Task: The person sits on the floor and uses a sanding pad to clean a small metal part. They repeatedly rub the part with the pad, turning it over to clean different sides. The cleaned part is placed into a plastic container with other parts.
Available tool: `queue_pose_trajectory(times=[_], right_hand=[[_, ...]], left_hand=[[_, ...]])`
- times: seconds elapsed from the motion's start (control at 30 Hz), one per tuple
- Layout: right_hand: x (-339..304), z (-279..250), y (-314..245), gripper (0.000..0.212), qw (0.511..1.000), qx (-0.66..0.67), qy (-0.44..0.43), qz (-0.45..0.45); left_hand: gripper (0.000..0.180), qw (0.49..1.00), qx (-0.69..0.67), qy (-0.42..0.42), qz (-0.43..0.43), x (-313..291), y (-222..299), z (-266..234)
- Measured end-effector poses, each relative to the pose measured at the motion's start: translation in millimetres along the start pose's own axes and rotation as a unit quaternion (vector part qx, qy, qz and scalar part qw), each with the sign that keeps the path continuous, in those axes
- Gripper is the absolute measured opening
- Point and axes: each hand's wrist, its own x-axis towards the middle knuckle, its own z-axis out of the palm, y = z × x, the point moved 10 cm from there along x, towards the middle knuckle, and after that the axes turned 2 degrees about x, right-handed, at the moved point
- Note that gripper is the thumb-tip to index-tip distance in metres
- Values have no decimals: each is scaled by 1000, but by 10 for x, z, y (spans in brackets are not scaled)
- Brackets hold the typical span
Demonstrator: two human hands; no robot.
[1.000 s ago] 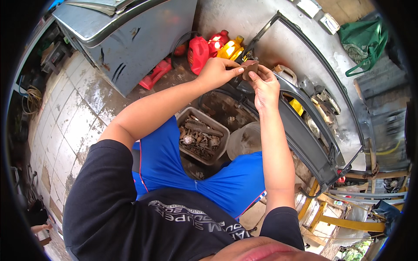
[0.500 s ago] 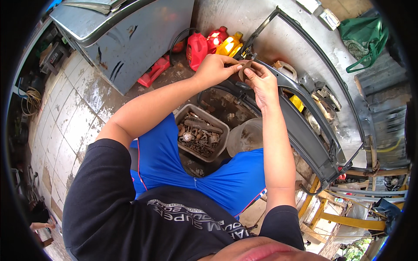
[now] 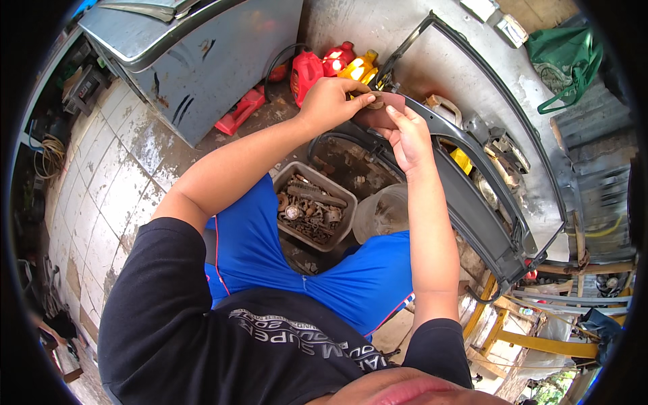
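The left hand (image 3: 331, 102) and the right hand (image 3: 407, 135) meet over a small brownish sheet (image 3: 379, 113), perhaps sandpaper, though the view is too small to be sure. The left fingers curl together and pinch the sheet's upper edge, the thumb pressing on top; the right fingers lie stretched and close together under and along the sheet, holding it against the dark grey car bumper (image 3: 472, 196) that runs diagonally in front of the person. Below the hands, between the knees, a grey plastic bin (image 3: 337, 192) of rusty metal parts sits on the floor, just beside a clear plastic tub (image 3: 381, 212). Red and yellow jugs (image 3: 331, 64) stand beyond the hands.
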Motion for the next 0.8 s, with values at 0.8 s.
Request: queue_pose_trajectory(times=[0.8], right_hand=[[-72,49,-264,34,998,30,-22,-51]], left_hand=[[25,999,-18,-2,-33,6,-51,9]])
